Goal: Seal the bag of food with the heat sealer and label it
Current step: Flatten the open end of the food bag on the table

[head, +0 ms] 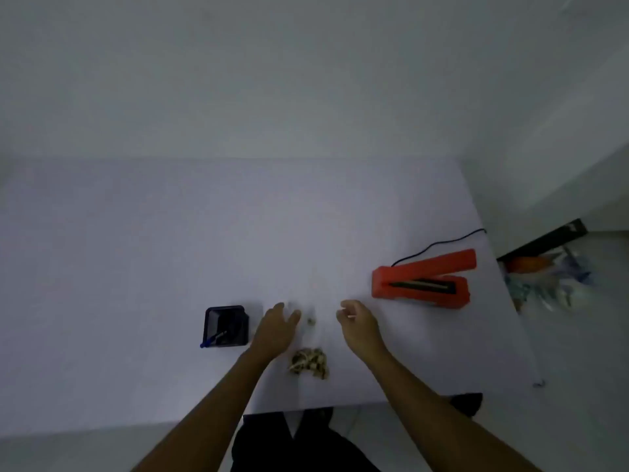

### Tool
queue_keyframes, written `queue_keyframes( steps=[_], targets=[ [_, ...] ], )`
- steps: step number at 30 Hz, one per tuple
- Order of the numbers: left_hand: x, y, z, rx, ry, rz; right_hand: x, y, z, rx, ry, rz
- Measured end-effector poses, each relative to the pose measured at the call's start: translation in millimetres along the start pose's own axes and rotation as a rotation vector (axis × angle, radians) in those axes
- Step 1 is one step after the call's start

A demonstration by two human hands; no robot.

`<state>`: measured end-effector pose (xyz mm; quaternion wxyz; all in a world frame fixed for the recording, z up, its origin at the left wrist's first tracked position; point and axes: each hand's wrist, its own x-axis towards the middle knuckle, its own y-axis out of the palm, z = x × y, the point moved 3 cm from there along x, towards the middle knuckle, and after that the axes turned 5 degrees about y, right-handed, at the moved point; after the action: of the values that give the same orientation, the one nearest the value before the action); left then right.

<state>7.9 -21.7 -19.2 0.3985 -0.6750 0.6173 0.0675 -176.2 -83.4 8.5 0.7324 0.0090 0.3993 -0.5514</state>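
Both hands were over the white table [136, 267], near its front edge. Left hand [277, 330] was loosely open, fingers spread, holding nothing I could see. Right hand [357, 323] was half-curled; couldn't tell if it pinched anything. Bag of food [309, 363] (clear plastic, edges barely visible) lay between the wrists. Heat sealer [422, 279] sat right, lid up. Pen holder [226, 326] sat left.
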Motion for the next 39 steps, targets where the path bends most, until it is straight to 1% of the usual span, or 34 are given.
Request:
queue_keyframes(
  steps=[2, 4, 6, 8, 10, 15, 18, 20, 22, 25, 28, 31, 35, 39],
  targets=[
    [5.9, 8.2, 10.7, 0.059, -0.048, -0.004, 2.5, 9.8, -18.1, -0.017, 0.159, 0.028],
    [5.7, 14.8, 18.7, 0.053, -0.037, -0.018, 1.9, 23.1, -37.5, 0.008, 0.247, 0.084],
    [1.3, 17.9, 19.7, 0.036, -0.005, -0.048, 2.3, 32.2, -49.6, 0.025, 0.270, 0.079],
    [-1.7, 16.9, 22.6, 0.012, 0.020, -0.078, 0.8, 34.2, -50.8, 0.107, 0.265, 0.075],
    [-5.3, 15.6, 28.8, -0.064, 0.034, -0.111, -3.9, 32.7, -50.7, 0.203, 0.272, 0.078],
    [-26.2, 9.5, 34.9, -0.166, 0.118, -0.159, -19.8, 21.9, -43.1, 0.280, 0.207, 0.128],
    [-43.1, 4.1, 32.0, -0.222, 0.214, -0.197, -26.3, 12.8, -41.5, 0.233, 0.057, 0.076],
    [-53.6, 0.9, 30.7, -0.251, 0.248, -0.201, -30.7, 8.1, -43.0, 0.199, -0.040, 0.056],
    [-58.2, 1.7, 34.7, -0.261, 0.262, -0.200, -35.6, 6.9, -45.9, 0.180, -0.082, 0.058],
    [-57.0, 7.0, 44.0, -0.290, 0.262, -0.183, -38.4, 9.7, -53.9, 0.125, -0.143, 0.010],
    [-52.4, 11.6, 44.5, -0.273, 0.279, -0.184, -38.1, 12.4, -56.4, 0.094, -0.166, 0.010],
    [-49.1, 14.0, 38.5, -0.230, 0.303, -0.183, -34.1, 14.6, -53.9, 0.136, -0.179, 0.001],
    [-39.8, 12.2, 34.0, -0.174, 0.347, -0.176, -22.7, 21.8, -58.5, 0.204, -0.146, 0.027],
    [-24.8, 8.0, 38.6, -0.134, 0.375, -0.103, -23.2, 22.1, -52.0, 0.142, -0.155, 0.065]
  ],
)
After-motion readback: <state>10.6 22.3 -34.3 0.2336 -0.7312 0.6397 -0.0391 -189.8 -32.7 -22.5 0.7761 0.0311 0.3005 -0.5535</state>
